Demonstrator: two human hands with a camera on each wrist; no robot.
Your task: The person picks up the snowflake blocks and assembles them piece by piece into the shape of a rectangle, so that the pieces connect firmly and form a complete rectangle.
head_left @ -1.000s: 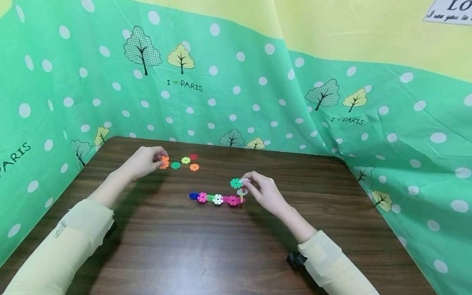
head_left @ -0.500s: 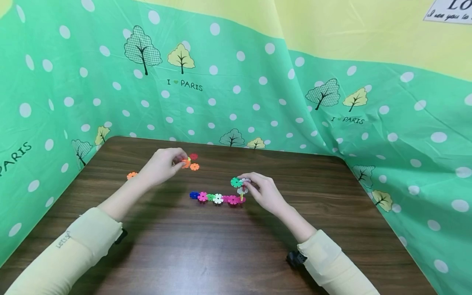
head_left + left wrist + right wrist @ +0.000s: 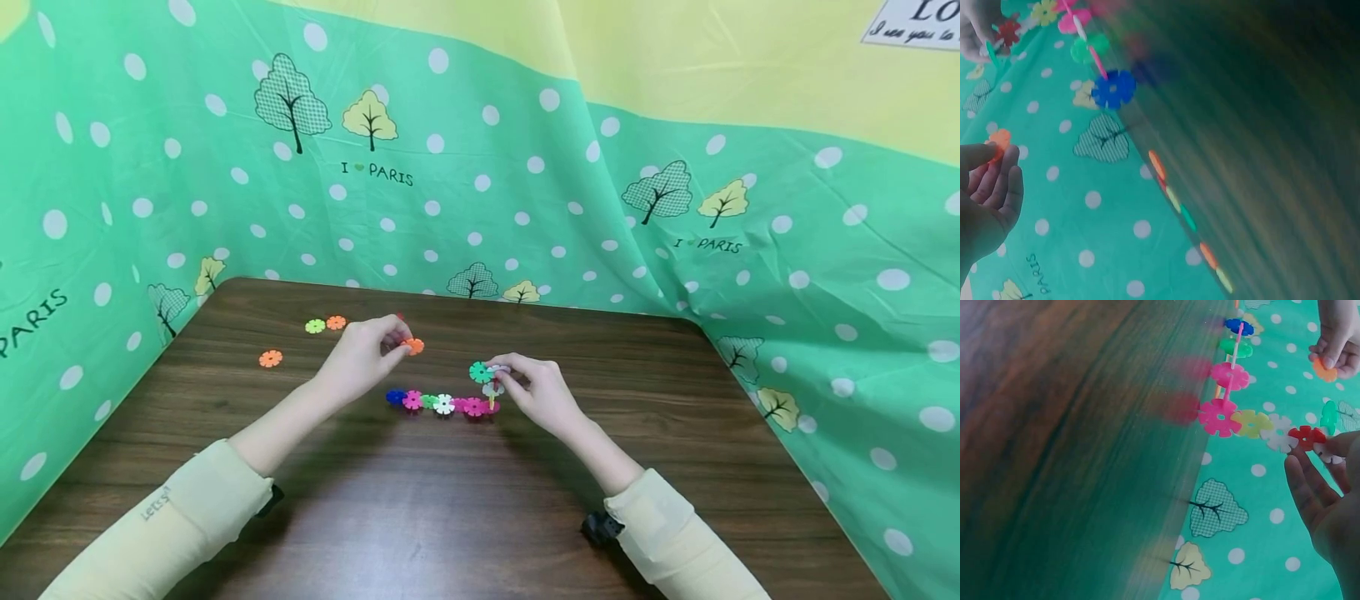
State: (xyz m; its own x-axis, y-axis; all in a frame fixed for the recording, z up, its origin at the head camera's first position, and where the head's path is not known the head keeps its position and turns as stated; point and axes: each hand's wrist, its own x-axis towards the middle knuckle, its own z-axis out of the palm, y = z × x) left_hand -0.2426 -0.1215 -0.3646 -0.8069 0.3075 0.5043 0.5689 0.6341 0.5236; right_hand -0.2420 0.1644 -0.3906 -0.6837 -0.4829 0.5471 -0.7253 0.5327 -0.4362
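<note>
My left hand (image 3: pixel 367 350) pinches an orange notched flower disc (image 3: pixel 414 346) between thumb and fingertips, raised above the table. To its right, my right hand (image 3: pixel 543 396) pinches a white disc near the upper end of a joined chain of flower discs. A green disc (image 3: pixel 480 372) sticks out leftward from that end. Below the fingers, a red disc (image 3: pixel 1307 437), a white disc (image 3: pixel 1279 434) and a yellow disc (image 3: pixel 1252 424) lead down to a row along the table. Pink discs (image 3: pixel 474 407), a white disc (image 3: pixel 443 405) and a blue disc (image 3: pixel 396 397) belong to this row.
Loose discs lie on the dark wooden table (image 3: pixel 450 517) at the back left: a yellow-green disc (image 3: pixel 315 326), an orange disc (image 3: pixel 336 322) and another orange disc (image 3: pixel 271 358). My left hand hides others. A dotted green cloth (image 3: pixel 480 208) hangs behind the table.
My left hand has moved right, past the loose discs, with the orange disc held; the yellow-green and orange discs at the left have come into view. My right hand has stayed in place.
</note>
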